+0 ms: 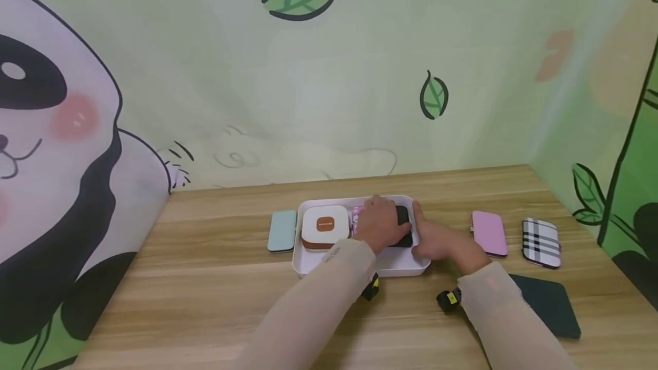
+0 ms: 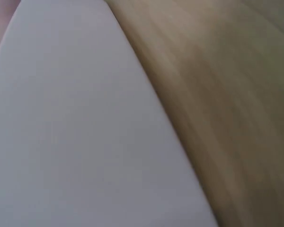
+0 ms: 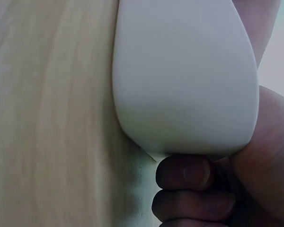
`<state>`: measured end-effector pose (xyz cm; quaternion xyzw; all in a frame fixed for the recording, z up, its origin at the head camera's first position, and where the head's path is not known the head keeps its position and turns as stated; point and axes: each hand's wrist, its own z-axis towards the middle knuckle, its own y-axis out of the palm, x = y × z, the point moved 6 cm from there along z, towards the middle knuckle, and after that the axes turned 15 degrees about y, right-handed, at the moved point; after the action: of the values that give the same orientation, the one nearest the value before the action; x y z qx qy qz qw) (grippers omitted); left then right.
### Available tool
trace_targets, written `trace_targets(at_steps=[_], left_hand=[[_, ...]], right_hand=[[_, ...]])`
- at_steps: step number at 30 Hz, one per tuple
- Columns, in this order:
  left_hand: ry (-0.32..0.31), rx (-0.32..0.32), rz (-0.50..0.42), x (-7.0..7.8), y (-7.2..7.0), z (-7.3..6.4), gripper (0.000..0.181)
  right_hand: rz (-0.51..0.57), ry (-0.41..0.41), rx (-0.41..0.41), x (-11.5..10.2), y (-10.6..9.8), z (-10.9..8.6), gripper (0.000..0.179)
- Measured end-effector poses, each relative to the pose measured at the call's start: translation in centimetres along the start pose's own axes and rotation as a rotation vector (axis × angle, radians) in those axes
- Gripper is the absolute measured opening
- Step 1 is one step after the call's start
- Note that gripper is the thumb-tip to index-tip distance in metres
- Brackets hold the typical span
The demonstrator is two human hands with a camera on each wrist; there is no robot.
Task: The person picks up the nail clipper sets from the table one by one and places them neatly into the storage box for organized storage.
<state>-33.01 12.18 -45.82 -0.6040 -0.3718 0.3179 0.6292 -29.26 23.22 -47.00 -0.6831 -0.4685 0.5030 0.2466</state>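
A shallow white tray [image 1: 308, 264] stands on the wooden table. In it lie a white-and-brown square case [image 1: 325, 225], a pink patterned item [image 1: 354, 217] and a black case [image 1: 403, 216]. My left hand [image 1: 379, 222] reaches into the tray between the pink item and the black case, its thumb over the black case; whether its fingers grip either one, I cannot tell. My right hand [image 1: 437, 238] holds the tray's right end. In the right wrist view its curled fingers [image 3: 184, 172] lie against the tray's outer wall [image 3: 184, 80]. The left wrist view shows mostly tray wall [image 2: 85, 118].
A light blue case [image 1: 282, 231] lies just left of the tray. To the right are a pink case [image 1: 489, 233] and a black-and-white plaid case [image 1: 541, 242]. A dark flat pouch [image 1: 550, 304] lies partly behind the right sleeve. A printed curtain [image 1: 354, 101] hangs behind the table.
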Motion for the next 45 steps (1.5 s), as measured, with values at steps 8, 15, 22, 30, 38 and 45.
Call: trace_targets(at_steps=[8,15,22,30,38,45], left_hand=[[0.184,-0.089,0.051,0.1,-0.5,-1.6,0.067],[0.215,-0.089,0.076,0.0,-0.6,-2.5,0.061],[0.205,-0.072,0.053,-0.2,-0.2,-2.7,0.061],[0.209,-0.065,0.019,-0.7,0.2,-2.8,0.062],[0.207,-0.073,-0.015,-1.4,-0.6,-3.3,0.062],[0.203,-0.047,-0.063,-1.8,-1.4,-3.8,0.058]], right_hand=[[-0.006,-0.017,-0.001,-0.1,-0.1,-0.1,0.114],[-0.002,-0.006,-0.002,0.3,0.3,0.4,0.114],[0.012,0.003,-0.017,0.4,0.5,0.5,0.113],[-0.003,-0.001,-0.003,0.3,0.3,0.3,0.113],[-0.014,0.003,0.009,0.1,0.1,0.0,0.109],[-0.021,0.010,-0.001,0.1,0.2,-0.1,0.094]])
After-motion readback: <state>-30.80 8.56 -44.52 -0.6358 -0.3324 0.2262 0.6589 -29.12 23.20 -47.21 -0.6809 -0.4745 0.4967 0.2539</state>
